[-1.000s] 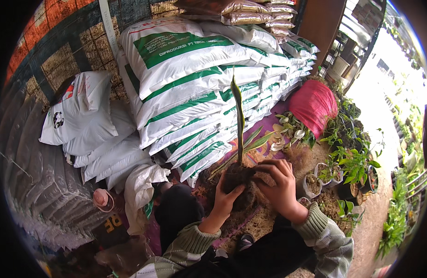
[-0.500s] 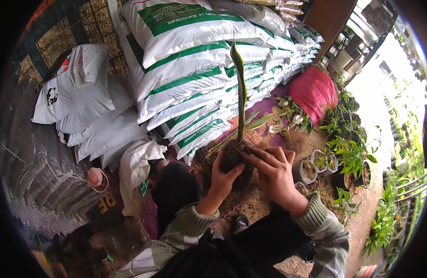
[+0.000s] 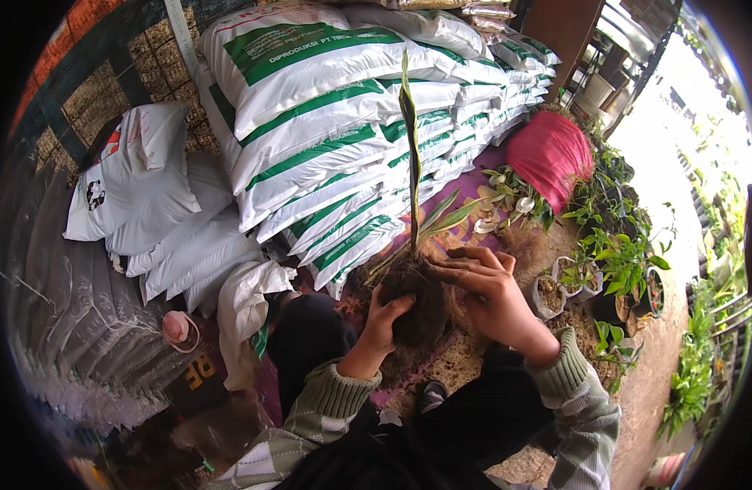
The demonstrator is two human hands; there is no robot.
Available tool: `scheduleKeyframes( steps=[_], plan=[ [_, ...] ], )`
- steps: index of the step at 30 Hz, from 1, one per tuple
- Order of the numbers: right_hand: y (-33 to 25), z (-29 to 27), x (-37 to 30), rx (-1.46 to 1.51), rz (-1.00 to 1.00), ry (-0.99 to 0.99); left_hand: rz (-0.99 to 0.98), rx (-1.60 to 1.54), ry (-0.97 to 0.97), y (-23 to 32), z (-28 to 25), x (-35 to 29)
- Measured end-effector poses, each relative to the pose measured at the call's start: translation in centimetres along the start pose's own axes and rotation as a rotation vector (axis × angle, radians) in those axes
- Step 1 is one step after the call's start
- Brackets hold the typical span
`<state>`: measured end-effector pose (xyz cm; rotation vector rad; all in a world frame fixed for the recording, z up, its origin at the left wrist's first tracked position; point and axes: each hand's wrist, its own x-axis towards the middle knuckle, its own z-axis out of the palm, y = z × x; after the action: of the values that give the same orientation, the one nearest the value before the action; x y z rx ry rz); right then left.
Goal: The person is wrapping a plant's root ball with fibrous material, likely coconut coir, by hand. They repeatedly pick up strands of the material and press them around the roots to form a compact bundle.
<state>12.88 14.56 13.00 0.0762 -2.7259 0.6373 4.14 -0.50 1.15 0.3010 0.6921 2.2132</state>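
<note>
My left hand (image 3: 382, 322) is curled around the left side of a dark, soil-covered root ball (image 3: 418, 298). From its top rises a snake plant (image 3: 410, 155), one long upright dark leaf with pale edges. A lower pair of striped leaves (image 3: 445, 219) slants to the right behind my right hand (image 3: 492, 290). That hand's fingers are stretched out, their tips touching the upper right of the root ball near the base of the leaf. My right thumb is mostly hidden.
White and green sacks (image 3: 327, 122) are stacked ahead, with plain white sacks (image 3: 139, 180) to the left. A pink-red sack (image 3: 553, 159) stands at the far right near potted plants (image 3: 617, 265). Clear plastic (image 3: 66, 318) covers the left side, beside a pink lidded container (image 3: 178, 328).
My left thumb has drawn back toward the root ball's left side, baring more soil. My right fingers have flattened and straightened at its upper right. The plant stays upright.
</note>
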Motion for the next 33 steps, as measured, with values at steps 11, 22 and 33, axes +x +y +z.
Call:
scheduleKeyframes(
  steps=[11,22,33],
  plan=[
    [-0.2,-0.7,0.4,-0.17,-0.087,0.198,0.197,0.192,0.017,-0.5,0.7,1.0],
    [1.7,2.4,-0.1,-0.012,0.06,-0.228,0.208,0.429,0.168,-1.2,0.1,0.8],
    [0.9,2.6,-1.1,-0.257,-0.05,-0.134,0.342,0.663,0.25,-1.6,-1.4,1.3]
  ],
)
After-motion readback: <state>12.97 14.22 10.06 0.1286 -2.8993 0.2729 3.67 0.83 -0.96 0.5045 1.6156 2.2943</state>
